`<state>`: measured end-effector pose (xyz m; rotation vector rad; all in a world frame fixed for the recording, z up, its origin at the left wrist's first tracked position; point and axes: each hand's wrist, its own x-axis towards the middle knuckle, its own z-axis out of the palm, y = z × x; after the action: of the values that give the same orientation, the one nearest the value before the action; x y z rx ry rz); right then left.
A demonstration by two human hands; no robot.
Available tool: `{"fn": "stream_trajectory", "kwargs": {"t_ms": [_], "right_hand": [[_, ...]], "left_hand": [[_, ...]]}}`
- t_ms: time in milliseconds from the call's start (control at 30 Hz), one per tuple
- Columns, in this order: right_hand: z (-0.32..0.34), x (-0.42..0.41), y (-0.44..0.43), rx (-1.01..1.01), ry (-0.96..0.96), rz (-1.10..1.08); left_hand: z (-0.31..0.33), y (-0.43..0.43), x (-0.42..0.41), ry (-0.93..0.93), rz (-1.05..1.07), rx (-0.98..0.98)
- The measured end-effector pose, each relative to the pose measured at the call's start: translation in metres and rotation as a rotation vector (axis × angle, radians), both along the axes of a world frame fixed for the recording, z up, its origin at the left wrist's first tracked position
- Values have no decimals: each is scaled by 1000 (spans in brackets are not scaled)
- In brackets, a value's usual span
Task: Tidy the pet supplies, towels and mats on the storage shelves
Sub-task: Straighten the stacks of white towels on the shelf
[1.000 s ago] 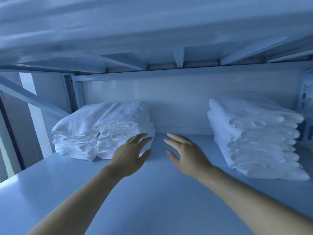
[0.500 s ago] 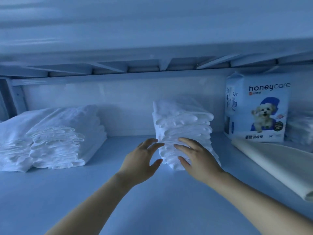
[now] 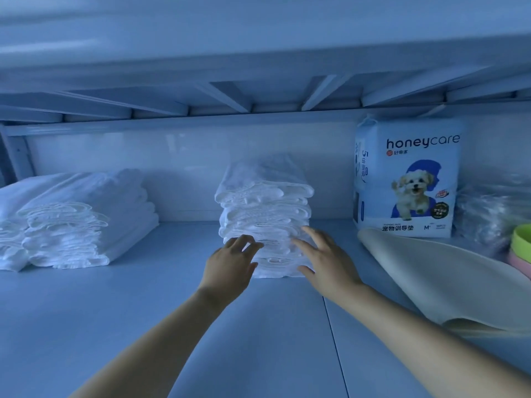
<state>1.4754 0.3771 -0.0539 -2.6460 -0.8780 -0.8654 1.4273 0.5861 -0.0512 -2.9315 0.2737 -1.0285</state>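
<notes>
A tall stack of folded white towels [image 3: 264, 208] stands at the middle of the shelf [image 3: 143, 326], near the back wall. My left hand [image 3: 230, 265] reaches its lower left front with fingers spread, fingertips at the towel edges. On the lower right front of the same stack, my right hand [image 3: 324, 259] has straight fingers touching it. Neither hand holds anything. A wider pile of folded white towels [image 3: 77, 222] lies at the left. At the back right a honeycare pet pad pack [image 3: 408, 179] stands upright.
A pale rolled mat [image 3: 431, 277] lies on the shelf at the right, in front of the pack. Stacked green and pink bowls [image 3: 521, 251] sit at the right edge beside a clear plastic bag [image 3: 488, 214]. The upper shelf's underside hangs low overhead.
The view has swung right, from the left towel pile to the middle stack. Both hands have moved forward and now reach that stack's front.
</notes>
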Motion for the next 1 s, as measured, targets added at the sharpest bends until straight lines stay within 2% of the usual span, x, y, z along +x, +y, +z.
{"fn": "stream_trajectory", "kwargs": {"t_ms": [133,367,700,1000], "right_hand": [[-2,2,-1,-49,85,-2],[-8,13,6,-21,98,28],[-16,28,9,4,103,76],[-32,42,22,154,-33,179]], "left_hand": [[-3,-5,10,-11,55,57],[-9,-7,25,-33,130,31],[-17,-1,40,-90,101,76],[-13,19,46,-63,55,144]]}}
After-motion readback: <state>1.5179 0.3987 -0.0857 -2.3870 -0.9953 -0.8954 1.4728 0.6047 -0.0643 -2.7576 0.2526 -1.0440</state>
